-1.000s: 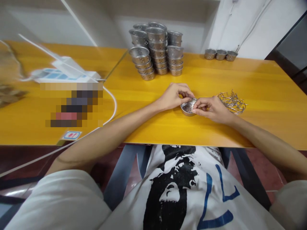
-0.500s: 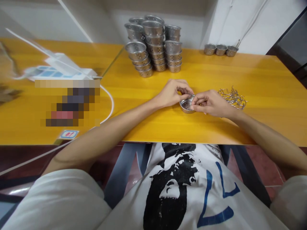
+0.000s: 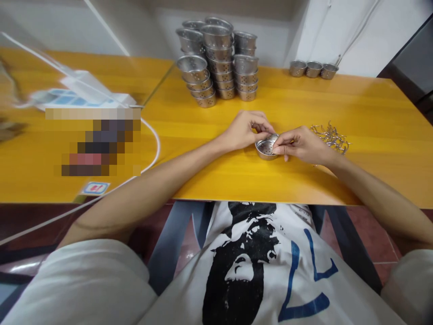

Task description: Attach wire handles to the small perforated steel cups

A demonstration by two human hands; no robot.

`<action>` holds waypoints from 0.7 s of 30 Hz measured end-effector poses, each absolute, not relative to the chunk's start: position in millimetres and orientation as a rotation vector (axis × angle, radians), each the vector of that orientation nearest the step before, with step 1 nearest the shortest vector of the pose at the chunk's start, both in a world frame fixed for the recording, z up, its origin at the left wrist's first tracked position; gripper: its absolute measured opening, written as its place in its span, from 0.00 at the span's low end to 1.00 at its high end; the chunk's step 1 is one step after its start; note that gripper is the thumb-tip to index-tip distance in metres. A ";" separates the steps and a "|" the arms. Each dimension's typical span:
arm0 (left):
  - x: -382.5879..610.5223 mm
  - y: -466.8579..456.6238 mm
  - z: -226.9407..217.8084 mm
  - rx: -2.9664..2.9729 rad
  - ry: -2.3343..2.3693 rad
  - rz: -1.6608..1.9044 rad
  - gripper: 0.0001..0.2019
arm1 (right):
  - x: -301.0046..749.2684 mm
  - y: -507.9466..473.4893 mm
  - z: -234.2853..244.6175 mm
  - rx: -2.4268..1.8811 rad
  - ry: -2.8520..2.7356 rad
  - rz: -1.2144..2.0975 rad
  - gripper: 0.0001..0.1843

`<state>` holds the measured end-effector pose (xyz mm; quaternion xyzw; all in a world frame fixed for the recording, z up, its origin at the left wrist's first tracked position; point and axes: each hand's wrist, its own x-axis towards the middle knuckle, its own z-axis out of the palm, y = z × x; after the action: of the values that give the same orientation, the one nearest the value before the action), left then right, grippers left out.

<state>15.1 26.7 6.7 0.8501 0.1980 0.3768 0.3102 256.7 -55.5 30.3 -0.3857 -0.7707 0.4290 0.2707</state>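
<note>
A small round metal strainer basket with holes in its bottom rests on the yellow table between my hands. My left hand reaches over its far left side, thumb and fingers closed on the rim. My right hand is at the basket's right edge, thumb and forefinger pinched together there. Whatever is between those right fingertips is too small or hidden to make out. Just beyond my right hand lies a loose pile of thin bent metal wires.
Stacks of similar metal strainer baskets stand at the back of the table. Three single baskets line up near the wall at right. On the left are a white power strip, a curving white cable and a blurred-out patch.
The whole view has shifted slightly. My right fingertips have moved a little at the basket's right rim; my left hand keeps its place on the basket.
</note>
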 end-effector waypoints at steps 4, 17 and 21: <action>18.1 27.7 1.1 2.196 0.556 1.033 0.03 | 260.5 -57.2 22.8 -1.109 -1.942 1.010 0.29; 22.2 17.5 5.0 2.072 0.935 1.418 0.14 | 248.5 -50.1 5.7 -1.069 -1.432 1.300 0.37; 22.2 20.7 4.5 2.049 0.856 1.302 0.15 | 251.1 -49.1 3.6 -1.100 -1.561 1.067 0.39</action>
<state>22.2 20.7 4.5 0.7643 0.3192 0.4854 0.2799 251.1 -49.1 3.6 -0.4468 -0.6340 0.4332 0.4590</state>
